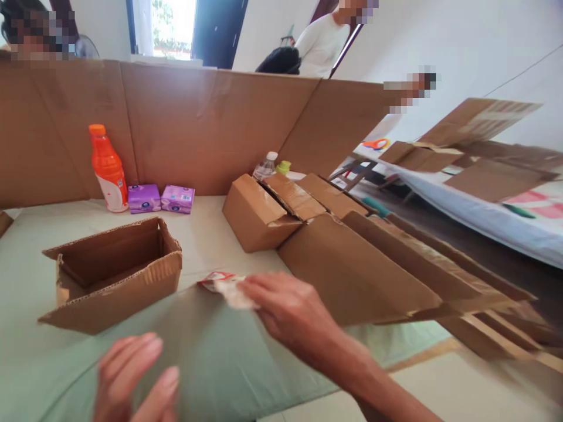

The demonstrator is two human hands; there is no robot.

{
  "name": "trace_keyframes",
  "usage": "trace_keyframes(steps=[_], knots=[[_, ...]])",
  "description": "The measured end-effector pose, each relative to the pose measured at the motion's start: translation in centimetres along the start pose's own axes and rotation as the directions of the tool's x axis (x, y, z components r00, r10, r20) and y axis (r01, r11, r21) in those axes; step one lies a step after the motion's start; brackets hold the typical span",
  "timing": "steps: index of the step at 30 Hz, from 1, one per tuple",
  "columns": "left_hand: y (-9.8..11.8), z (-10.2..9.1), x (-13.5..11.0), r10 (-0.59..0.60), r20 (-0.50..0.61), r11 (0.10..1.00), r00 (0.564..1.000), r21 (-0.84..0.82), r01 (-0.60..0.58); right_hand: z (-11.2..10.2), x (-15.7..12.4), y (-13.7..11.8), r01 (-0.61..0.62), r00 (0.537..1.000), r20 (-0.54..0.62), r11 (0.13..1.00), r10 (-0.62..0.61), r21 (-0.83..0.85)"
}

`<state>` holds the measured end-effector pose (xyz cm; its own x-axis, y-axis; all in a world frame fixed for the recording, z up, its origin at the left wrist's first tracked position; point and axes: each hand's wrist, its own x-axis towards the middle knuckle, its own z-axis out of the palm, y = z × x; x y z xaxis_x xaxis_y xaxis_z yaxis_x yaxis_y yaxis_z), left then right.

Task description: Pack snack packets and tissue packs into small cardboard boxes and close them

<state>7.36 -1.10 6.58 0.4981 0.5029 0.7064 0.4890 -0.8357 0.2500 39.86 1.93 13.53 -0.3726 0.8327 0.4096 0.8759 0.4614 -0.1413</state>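
Note:
My right hand reaches over the cloth-covered table with its fingers closed on a small white-and-red packet. The packet is blurred and partly covered by the fingers, so its kind is unclear. At the lower edge of the view is my left hand, holding nothing, thumb and fingers apart. It is nearest to an open-topped cardboard box, which stands to the left of the packet. What I see of that box's inside is bare cardboard.
Against an upright cardboard screen stand an orange drink bottle and two purple tissue packs. A smaller carton and a larger open box occupy the right side. A clear bottle is behind them. People are beyond the screen.

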Motion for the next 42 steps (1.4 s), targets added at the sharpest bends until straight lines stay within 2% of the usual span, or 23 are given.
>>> trace_keyframes(steps=[3, 6, 8, 11, 13, 14, 18, 20, 22, 24, 26, 27, 29, 31, 33, 34, 35, 36, 38, 40, 42], knots=[[3.3, 3.5, 1.8, -0.071, 0.094, 0.995, 0.993, -0.066, 0.078, -0.3, -2.6, -3.0, 0.098, 0.96, 0.261, 0.995, -0.099, 0.016], [4.3, 5.2, 2.3, -0.078, 0.183, 0.985, 0.98, -0.138, 0.104, -0.3, -4.3, -4.6, 0.072, 0.883, 0.452, 0.988, -0.128, 0.138], [4.6, 5.9, 1.8, -0.04, 0.232, 0.971, 0.972, -0.22, 0.092, 0.4, -4.7, -5.2, 0.068, 0.823, 0.544, 0.98, -0.162, 0.189], [4.9, 7.0, 0.7, -0.095, 0.308, 0.919, 0.947, -0.338, 0.202, 2.5, -5.3, -6.1, 0.055, 0.758, 0.626, 0.975, -0.182, 0.216], [5.1, 7.8, -0.1, -0.169, 0.345, 0.89, 0.923, -0.349, 0.293, 3.9, -6.3, -6.4, 0.006, 0.767, 0.625, 0.976, -0.144, 0.218], [5.1, 8.2, -0.4, -0.2, 0.358, 0.883, 0.912, -0.338, 0.326, 4.5, -7.1, -6.4, -0.03, 0.792, 0.6, 0.975, -0.113, 0.222], [5.1, 9.0, -1.7, -0.308, 0.392, 0.84, 0.867, -0.315, 0.441, 5.9, -11.9, -5.7, -0.175, 0.937, 0.346, 0.927, 0.053, 0.333], [5.0, 9.2, -1.9, -0.35, 0.421, 0.809, 0.837, -0.313, 0.497, 6.3, -13.8, -5.3, -0.281, 0.952, 0.238, 0.864, 0.194, 0.418], [4.9, 9.3, -1.8, -0.393, 0.452, 0.78, 0.801, -0.297, 0.55, 7.0, -14.5, -5.0, -0.443, 0.896, 0.24, 0.739, 0.373, 0.507], [4.8, 9.4, -1.4, -0.443, 0.479, 0.752, 0.758, -0.261, 0.605, 7.9, -14.1, -4.9, -0.585, 0.8, 0.301, 0.565, 0.519, 0.582], [4.5, 9.5, -0.9, -0.485, 0.504, 0.727, 0.715, -0.223, 0.65, 8.7, -13.3, -4.8, -0.642, 0.734, 0.333, 0.445, 0.591, 0.625], [4.4, 9.5, -0.7, -0.499, 0.517, 0.715, 0.695, -0.207, 0.668, 9.0, -13.0, -4.8, -0.647, 0.722, 0.323, 0.433, 0.612, 0.628], [4.3, 9.6, -0.4, -0.516, 0.546, 0.693, 0.66, -0.185, 0.696, 9.3, -13.0, -4.8, -0.631, 0.732, 0.238, 0.504, 0.638, 0.589], [4.2, 9.7, -0.1, -0.528, 0.573, 0.669, 0.626, -0.173, 0.723, 9.1, -13.5, -5.0, -0.564, 0.775, 0.033, 0.666, 0.632, 0.488], [4.2, 9.8, 0.1, -0.539, 0.598, 0.643, 0.593, -0.163, 0.748, 8.5, -14.2, -5.4, -0.459, 0.818, -0.213, 0.83, 0.534, 0.318], [4.2, 9.8, 0.2, -0.542, 0.61, 0.631, 0.578, -0.159, 0.76, 8.1, -14.5, -5.8, -0.396, 0.843, -0.293, 0.889, 0.451, 0.231], [4.2, 9.7, 0.3, -0.543, 0.623, 0.619, 0.563, -0.156, 0.77, 7.8, -14.7, -6.2, -0.328, 0.874, -0.322, 0.931, 0.363, 0.159], [4.2, 9.7, 0.5, -0.541, 0.636, 0.609, 0.551, -0.156, 0.778, 7.5, -14.7, -6.6, -0.259, 0.911, -0.302, 0.96, 0.28, 0.108], [4.1, 9.7, 0.8, -0.536, 0.654, 0.59, 0.534, -0.162, 0.791, 7.5, -14.5, -7.3, -0.138, 0.975, -0.168, 0.989, 0.145, 0.054], [4.0, 9.8, 1.1, -0.536, 0.661, 0.568, 0.526, -0.178, 0.803, 8.0, -13.8, -7.6, -0.073, 0.996, -0.047, 0.997, 0.074, 0.015], [4.0, 9.9, 1.4, -0.539, 0.66, 0.538, 0.523, -0.208, 0.817, 9.0, -13.1, -7.5, -0.049, 0.999, 0.0, 0.999, 0.049, -0.023]])
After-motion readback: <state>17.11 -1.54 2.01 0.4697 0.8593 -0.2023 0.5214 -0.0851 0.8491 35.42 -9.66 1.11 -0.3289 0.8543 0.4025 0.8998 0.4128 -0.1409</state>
